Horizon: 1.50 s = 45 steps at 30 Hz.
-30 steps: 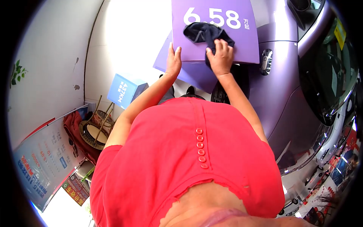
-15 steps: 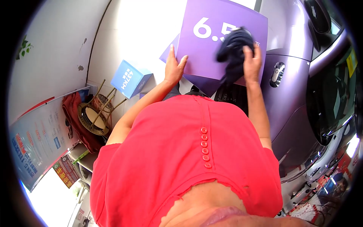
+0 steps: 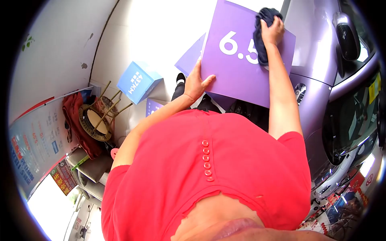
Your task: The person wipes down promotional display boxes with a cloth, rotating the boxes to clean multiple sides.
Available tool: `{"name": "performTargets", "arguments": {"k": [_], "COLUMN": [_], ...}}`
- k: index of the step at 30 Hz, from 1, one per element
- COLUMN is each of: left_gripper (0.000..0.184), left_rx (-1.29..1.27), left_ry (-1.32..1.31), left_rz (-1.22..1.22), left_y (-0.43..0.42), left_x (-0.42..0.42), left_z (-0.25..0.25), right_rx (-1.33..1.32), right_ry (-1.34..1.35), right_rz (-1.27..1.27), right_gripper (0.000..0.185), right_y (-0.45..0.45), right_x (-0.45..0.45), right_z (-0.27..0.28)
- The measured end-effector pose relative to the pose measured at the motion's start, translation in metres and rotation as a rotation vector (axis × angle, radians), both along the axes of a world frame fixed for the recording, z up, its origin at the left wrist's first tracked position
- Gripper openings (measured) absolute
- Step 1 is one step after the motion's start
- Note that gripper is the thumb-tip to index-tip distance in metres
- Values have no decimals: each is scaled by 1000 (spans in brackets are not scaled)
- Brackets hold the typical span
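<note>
A large purple box (image 3: 235, 74) with white "6.5" printing is tilted up in front of my body. My left hand (image 3: 196, 83) grips its left edge, thumb on the printed face and fingers along the side. Near the upper right corner of that face, my right hand (image 3: 273, 31) is closed on a dark navy cloth (image 3: 261, 50). The bunched cloth lies against the box and covers part of the printing. Another purple box (image 3: 189, 56) shows partly behind the left edge.
A silver-purple car (image 3: 311, 66) stands close on the right, its side mirror (image 3: 346, 40) sticking out. To the left are a blue box (image 3: 138, 82) marked "437KM", an upturned wicker stool (image 3: 93, 122) and a printed banner (image 3: 38, 140).
My right hand has carried the cloth up and right across the box face, and the cloth is now bunched near the corner. My left hand stays at the left edge.
</note>
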<state>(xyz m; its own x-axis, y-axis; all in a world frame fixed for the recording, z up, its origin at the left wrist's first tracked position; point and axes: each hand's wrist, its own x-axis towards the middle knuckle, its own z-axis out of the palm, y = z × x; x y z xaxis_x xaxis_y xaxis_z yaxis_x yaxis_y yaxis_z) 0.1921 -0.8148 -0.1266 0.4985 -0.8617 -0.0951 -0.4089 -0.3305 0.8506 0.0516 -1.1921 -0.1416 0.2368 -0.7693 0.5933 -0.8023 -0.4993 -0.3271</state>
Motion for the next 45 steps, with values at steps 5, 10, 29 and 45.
{"name": "performTargets", "arguments": {"k": [5,10,29,45], "left_gripper": [89,90,110,102], "left_rx": [-14,2,48,-72], "left_ry": [18,72,148,227], "left_rz": [-5,6,-50,15], "left_y": [0,0,-10,-7], "left_x": [0,0,-7,-14], "left_z": [3,-5,2,-1], "right_rx": [219,210,109,-82], "right_ry": [-118,-41,436,358], "right_rz": [411,859,-76,281], "right_gripper": [50,45,77,52], "right_y": [30,185,135,92], "right_x": [110,116,-14,79], "right_z": [-4,37,51,34]}}
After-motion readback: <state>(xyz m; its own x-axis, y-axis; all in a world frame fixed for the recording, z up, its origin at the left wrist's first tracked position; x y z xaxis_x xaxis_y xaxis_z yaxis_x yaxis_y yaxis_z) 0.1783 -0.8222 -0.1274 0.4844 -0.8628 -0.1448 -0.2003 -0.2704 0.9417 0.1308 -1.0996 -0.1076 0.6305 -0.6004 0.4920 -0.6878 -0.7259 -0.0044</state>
